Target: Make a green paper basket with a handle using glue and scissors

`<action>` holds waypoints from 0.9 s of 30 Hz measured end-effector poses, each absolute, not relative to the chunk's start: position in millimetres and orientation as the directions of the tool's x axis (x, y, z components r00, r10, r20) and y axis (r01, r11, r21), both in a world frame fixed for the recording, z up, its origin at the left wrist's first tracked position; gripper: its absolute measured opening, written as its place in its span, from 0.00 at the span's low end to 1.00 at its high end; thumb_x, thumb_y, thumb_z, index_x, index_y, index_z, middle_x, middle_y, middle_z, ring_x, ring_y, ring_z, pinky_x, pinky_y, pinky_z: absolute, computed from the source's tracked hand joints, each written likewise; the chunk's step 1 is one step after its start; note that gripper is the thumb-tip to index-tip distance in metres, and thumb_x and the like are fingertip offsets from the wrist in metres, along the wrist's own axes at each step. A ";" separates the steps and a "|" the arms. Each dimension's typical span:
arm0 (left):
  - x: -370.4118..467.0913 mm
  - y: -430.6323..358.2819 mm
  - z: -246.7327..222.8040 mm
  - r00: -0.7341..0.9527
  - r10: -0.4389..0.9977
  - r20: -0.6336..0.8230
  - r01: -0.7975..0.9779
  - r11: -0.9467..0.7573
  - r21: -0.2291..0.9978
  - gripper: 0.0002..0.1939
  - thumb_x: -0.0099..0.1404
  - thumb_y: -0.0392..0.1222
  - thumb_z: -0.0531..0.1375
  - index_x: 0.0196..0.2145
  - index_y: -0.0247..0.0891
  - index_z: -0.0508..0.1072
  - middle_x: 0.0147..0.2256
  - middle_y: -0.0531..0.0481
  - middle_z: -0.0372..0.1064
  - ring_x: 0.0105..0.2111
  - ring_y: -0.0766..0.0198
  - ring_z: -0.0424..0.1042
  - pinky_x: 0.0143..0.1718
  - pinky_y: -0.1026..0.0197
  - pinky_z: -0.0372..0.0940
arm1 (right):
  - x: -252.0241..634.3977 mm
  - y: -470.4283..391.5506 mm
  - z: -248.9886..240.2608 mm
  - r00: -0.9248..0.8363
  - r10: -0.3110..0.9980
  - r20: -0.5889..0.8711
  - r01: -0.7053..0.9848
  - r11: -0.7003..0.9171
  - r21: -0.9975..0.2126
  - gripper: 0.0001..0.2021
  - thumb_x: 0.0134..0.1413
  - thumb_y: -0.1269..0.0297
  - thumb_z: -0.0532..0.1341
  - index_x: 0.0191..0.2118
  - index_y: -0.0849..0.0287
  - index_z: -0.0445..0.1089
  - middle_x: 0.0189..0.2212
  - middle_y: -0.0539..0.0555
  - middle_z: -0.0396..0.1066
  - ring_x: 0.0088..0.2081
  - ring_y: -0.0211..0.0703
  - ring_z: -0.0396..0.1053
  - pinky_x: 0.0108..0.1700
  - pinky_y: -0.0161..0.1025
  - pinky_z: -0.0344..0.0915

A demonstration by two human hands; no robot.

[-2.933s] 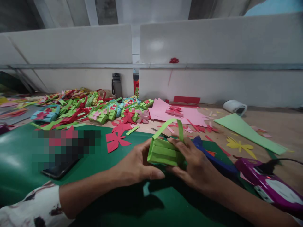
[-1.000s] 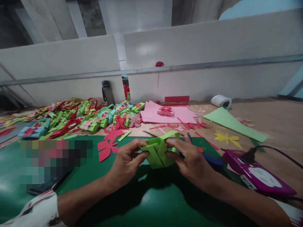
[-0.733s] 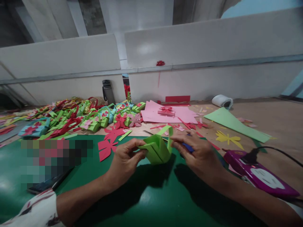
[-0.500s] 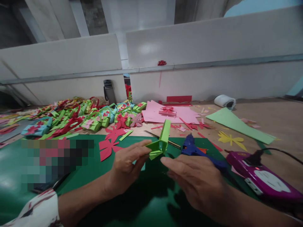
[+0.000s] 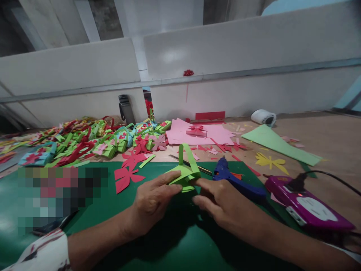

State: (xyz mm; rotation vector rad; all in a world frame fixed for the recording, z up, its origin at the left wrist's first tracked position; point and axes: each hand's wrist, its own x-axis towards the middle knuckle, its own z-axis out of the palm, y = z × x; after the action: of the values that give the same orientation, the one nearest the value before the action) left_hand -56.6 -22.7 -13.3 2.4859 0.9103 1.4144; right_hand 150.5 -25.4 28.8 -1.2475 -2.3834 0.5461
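My left hand (image 5: 153, 199) pinches a small light-green paper bag (image 5: 184, 171) by its left side, between thumb and fingers. The bag's looped strip handle stands upright above it. From the right, my right hand (image 5: 225, 201) reaches to the bag's side, its index fingertip touching there and partly hidden by the folds. Its thumb hangs apart below, and the other fingers are mostly out of sight. A blue glue gun (image 5: 237, 180) lies just beyond my right hand. Red paper flowers (image 5: 128, 177) rest on the green mat (image 5: 118, 248), left of the bag.
Several finished paper bags (image 5: 109, 145) are heaped at the back left, near a dark bottle (image 5: 126, 109). Pink sheets (image 5: 176, 133) lie at the back. A purple power strip (image 5: 310, 205), a yellow paper cutout (image 5: 270, 162) and a white roll (image 5: 263, 117) are on the right.
The bag has turned in my left hand, so its handle loop now shows from the side. My right index finger has come in against it, straightened away from the thumb.
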 end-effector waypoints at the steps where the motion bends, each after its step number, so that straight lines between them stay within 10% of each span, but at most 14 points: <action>1: -56.2 -22.7 -14.2 0.365 0.572 0.734 0.434 -0.802 0.410 0.14 0.61 0.27 0.55 0.39 0.41 0.74 0.49 0.43 0.71 0.44 0.61 0.74 0.42 0.62 0.70 | 149.7 -25.5 30.6 -0.530 0.838 0.131 0.652 0.501 -0.569 0.03 0.55 0.70 0.55 0.31 0.58 0.65 0.22 0.48 0.70 0.23 0.38 0.67 0.25 0.34 0.61; 4: -54.6 -22.5 -15.2 0.337 0.608 0.718 0.411 -0.782 0.469 0.13 0.61 0.27 0.56 0.39 0.41 0.74 0.48 0.44 0.71 0.44 0.60 0.74 0.43 0.62 0.70 | 149.2 -22.6 26.3 -0.531 0.829 0.177 0.613 0.520 -0.595 0.05 0.55 0.72 0.55 0.37 0.58 0.65 0.25 0.49 0.72 0.26 0.40 0.70 0.27 0.35 0.64; 13: -48.1 -23.9 -3.9 0.086 0.837 0.540 0.195 -0.546 0.815 0.05 0.59 0.33 0.61 0.29 0.38 0.77 0.40 0.48 0.76 0.32 0.63 0.76 0.32 0.65 0.71 | 153.0 -9.6 0.4 -0.486 0.590 0.645 0.682 0.718 -0.142 0.20 0.54 0.76 0.52 0.53 0.74 0.60 0.49 0.71 0.67 0.52 0.56 0.65 0.49 0.49 0.66; 21: -47.5 -26.4 -1.9 0.055 0.863 0.502 0.135 -0.505 0.853 0.04 0.58 0.33 0.62 0.28 0.39 0.76 0.39 0.49 0.76 0.31 0.64 0.76 0.32 0.65 0.71 | 147.4 -16.5 16.2 -0.424 0.881 0.209 0.586 0.443 -0.679 0.04 0.51 0.71 0.56 0.31 0.59 0.68 0.25 0.51 0.69 0.28 0.42 0.68 0.32 0.39 0.65; 27: -47.8 -29.3 -6.6 0.178 0.789 0.588 0.209 -0.614 0.761 0.10 0.59 0.29 0.59 0.30 0.43 0.76 0.40 0.52 0.76 0.44 0.59 0.73 0.43 0.62 0.69 | 143.3 -20.2 19.9 -0.588 0.792 -0.168 0.153 -0.095 -0.984 0.06 0.47 0.65 0.60 0.33 0.61 0.68 0.18 0.43 0.63 0.15 0.28 0.57 0.18 0.28 0.55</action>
State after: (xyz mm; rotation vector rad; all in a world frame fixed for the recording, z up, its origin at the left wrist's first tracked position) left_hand -47.8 -29.3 -6.6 1.9376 0.9362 1.4528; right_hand 143.3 -20.2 19.9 -1.0298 -1.6985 1.7302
